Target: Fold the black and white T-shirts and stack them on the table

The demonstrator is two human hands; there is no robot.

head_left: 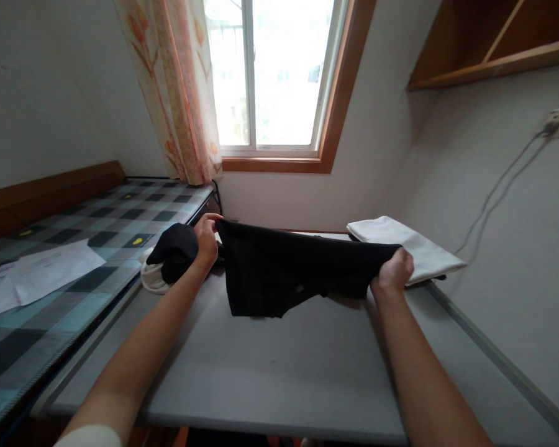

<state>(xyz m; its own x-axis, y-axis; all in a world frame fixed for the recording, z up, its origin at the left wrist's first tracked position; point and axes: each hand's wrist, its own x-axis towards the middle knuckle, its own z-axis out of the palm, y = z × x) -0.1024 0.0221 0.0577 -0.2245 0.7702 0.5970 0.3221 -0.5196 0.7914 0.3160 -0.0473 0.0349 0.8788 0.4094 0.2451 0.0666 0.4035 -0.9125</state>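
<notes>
A black garment is stretched between my two hands above the grey table; its exact kind does not show. My left hand pinches its upper left corner. At the other end my right hand grips the right edge, fingers curled round the cloth. The lower edge hangs unevenly, with a slanting cut near the middle. Just beside my left hand lies a bunched black cloth with a white piece under it. Behind my right hand rests a folded white cloth, with something dark partly hidden beneath it.
The grey table reaches to the wall under the window. On the left stands a bed with a checked cover and white papers. A cord hangs from the right wall's socket, below a wooden shelf.
</notes>
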